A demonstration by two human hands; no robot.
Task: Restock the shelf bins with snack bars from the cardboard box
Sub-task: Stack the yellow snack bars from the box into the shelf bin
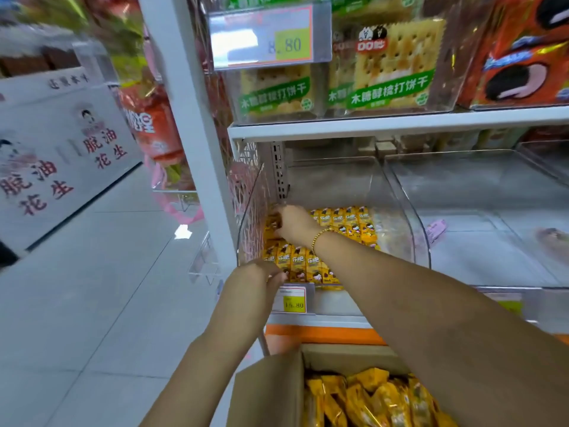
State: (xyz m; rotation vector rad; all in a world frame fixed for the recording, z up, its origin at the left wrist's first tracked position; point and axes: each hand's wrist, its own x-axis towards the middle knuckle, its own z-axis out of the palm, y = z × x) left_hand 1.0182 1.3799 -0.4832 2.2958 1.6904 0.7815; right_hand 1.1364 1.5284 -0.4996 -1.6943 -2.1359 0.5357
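Within one clear bin (pixel 414 232), the right hand (pixel 292 224) grips one snack bar (pixel 272 225); at the bin's front rim, the left hand (pixel 257 277) grip cannot be determined.

Snack bars (pixel 338 220) in the bin (pixel 411 229): yellow wrappers, dark brown print, white lettering. Bin clear and colourless. Those in the cardboard box (pixel 268 392): same yellow with brown patches; box plain brown. Price tag (pixel 294 300): yellow, red border. Bracelet (pixel 318 238): gold beads. Shelf (pixel 400 126): white. Strip (pixel 323 334) under the lower shelf: orange. Cracker packs (pixel 391 66): green bands, white lettering, pale dotted cracker picture. Biscuit packs (pixel 517 57): orange-red, black-and-white biscuit picture. Floor (pixel 92 303): pale grey tiles.
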